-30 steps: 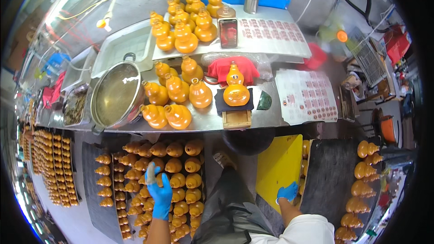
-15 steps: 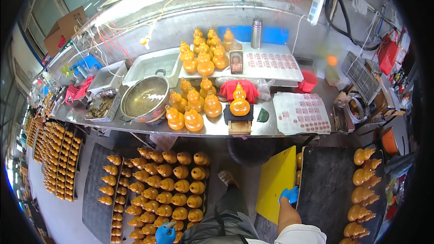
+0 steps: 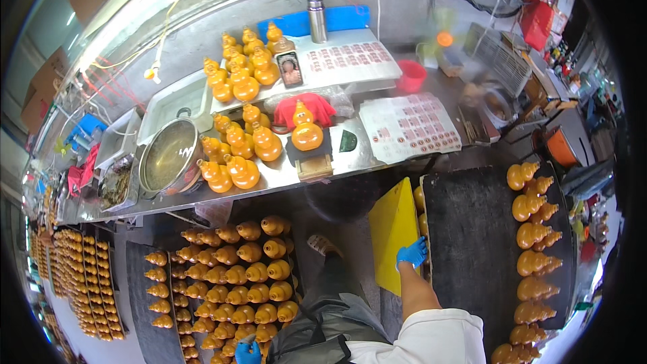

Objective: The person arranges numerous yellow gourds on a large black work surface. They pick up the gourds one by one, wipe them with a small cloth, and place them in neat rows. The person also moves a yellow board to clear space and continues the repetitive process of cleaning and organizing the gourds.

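Observation:
My left hand (image 3: 248, 352), in a blue glove, is at the lower edge beside rows of glossy orange-yellow gourds (image 3: 237, 295). Its fingers are closed around a small greyish thing, too small to name. My right hand (image 3: 412, 253), also blue-gloved, reaches forward to the right edge of a yellow board (image 3: 391, 232). Its fingers are stretched out over that edge and partly overlap each other. Close to them, more gourds (image 3: 419, 197) show in the narrow gap beside a black board (image 3: 478, 243). Whether the fingers touch a gourd is hidden.
On the metal bench stand a pot (image 3: 168, 155), several gourds (image 3: 243, 172), a gourd on a small stand (image 3: 306, 133), printed sheets (image 3: 411, 128), a steel flask (image 3: 317, 20) and a red tub (image 3: 412, 77). Gourds (image 3: 536, 263) line the far right. A stool (image 3: 344, 199) stands under the bench.
My view has swung to the right and tilted, so the bench sits farther left and slopes. My right hand stays at the yellow board's edge. My left hand remains low by the gourds.

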{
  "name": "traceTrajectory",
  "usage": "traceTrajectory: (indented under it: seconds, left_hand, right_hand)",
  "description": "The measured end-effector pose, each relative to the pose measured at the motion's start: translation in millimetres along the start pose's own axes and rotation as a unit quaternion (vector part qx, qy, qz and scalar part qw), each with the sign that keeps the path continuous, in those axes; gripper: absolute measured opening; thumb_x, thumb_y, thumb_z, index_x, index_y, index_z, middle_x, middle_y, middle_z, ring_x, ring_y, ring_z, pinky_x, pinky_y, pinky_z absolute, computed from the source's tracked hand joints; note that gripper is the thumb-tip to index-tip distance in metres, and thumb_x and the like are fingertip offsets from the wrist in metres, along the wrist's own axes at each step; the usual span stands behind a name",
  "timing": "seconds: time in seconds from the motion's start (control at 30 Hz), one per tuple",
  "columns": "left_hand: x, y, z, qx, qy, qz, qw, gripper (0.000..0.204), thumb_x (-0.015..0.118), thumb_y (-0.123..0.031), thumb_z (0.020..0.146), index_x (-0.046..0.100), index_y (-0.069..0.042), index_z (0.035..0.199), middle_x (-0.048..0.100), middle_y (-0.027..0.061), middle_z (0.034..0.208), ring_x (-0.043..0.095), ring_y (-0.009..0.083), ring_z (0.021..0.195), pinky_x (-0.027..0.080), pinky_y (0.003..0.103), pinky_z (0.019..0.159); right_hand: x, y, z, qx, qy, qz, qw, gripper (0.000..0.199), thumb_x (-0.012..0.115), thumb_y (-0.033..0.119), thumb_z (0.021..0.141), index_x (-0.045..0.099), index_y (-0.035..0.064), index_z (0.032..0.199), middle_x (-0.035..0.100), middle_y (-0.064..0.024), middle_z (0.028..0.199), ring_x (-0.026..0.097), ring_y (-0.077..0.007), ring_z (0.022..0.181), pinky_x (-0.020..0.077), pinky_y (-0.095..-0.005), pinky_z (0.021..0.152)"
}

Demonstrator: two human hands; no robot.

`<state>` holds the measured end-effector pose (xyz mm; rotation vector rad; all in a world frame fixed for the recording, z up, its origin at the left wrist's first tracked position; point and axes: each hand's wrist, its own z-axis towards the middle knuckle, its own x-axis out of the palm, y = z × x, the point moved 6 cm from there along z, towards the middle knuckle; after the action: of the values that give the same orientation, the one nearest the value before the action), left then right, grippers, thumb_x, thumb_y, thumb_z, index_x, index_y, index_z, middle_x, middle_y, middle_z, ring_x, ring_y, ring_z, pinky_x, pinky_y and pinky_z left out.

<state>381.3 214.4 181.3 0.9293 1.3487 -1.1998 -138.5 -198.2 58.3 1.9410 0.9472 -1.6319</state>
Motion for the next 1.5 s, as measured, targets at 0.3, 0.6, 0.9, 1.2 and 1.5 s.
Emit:
traceTrajectory:
  seconds: [0.3, 0.6, 0.9, 1.2, 1.5]
  left_hand:
    - [-21, -7, 58, -0.099, 0.074, -0.105, 0.987, 0.026, 0.058, -0.02, 0.088, 0.065, -0.004, 0.108, 0.065, 0.0174, 0.098, 0.062, 0.032, 0.089, 0.051, 0.04, 0.077]
    - [-9, 5, 64, -0.175, 0.116, -0.161, 0.964, 0.023, 0.057, -0.017, 0.09, 0.065, -0.005, 0.108, 0.066, 0.0152, 0.1, 0.062, 0.029, 0.093, 0.049, 0.036, 0.084]
    - [3, 14, 53, -0.163, 0.105, -0.15, 0.969, 0.024, 0.058, -0.022, 0.089, 0.066, -0.01, 0.107, 0.066, 0.0127, 0.09, 0.063, 0.0276, 0.078, 0.051, 0.036, 0.071]
    - [33, 34, 11, -0.174, 0.131, -0.13, 0.967, 0.021, 0.058, -0.024, 0.089, 0.065, -0.006, 0.099, 0.064, 0.016, 0.082, 0.059, 0.0284, 0.07, 0.048, 0.039, 0.062]
    - [20, 14, 39, -0.202, 0.124, -0.185, 0.954, 0.025, 0.056, -0.021, 0.09, 0.065, -0.004, 0.104, 0.065, 0.0171, 0.087, 0.061, 0.0284, 0.077, 0.048, 0.039, 0.07]
  right_hand:
    - [1, -17, 14, -0.071, -0.006, 0.161, 0.984, 0.045, 0.068, 0.023, 0.078, 0.056, 0.0074, 0.119, 0.06, -0.0187, 0.115, 0.058, -0.0361, 0.103, 0.0472, -0.0465, 0.086]
    - [-23, 3, -11, -0.125, 0.069, 0.118, 0.983, 0.084, 0.071, 0.034, 0.078, 0.029, 0.0121, 0.146, 0.051, -0.0235, 0.13, 0.054, -0.0387, 0.113, 0.0439, -0.0458, 0.095]
    - [-11, 23, -27, -0.239, 0.031, -0.021, 0.97, 0.091, 0.067, 0.028, 0.083, 0.008, 0.0185, 0.152, 0.051, -0.0172, 0.128, 0.056, -0.0361, 0.105, 0.0444, -0.0486, 0.089]
    - [-10, 5, 1, -0.218, 0.081, 0.039, 0.972, 0.081, 0.059, 0.005, 0.084, 0.017, 0.0223, 0.15, 0.06, -0.02, 0.104, 0.062, -0.0372, 0.087, 0.0509, -0.0468, 0.074]
    - [-19, 0, 5, -0.188, 0.054, -0.023, 0.98, 0.08, 0.058, 0.001, 0.084, 0.019, 0.0226, 0.15, 0.041, -0.0166, 0.139, 0.052, -0.0364, 0.114, 0.0465, -0.0438, 0.092]
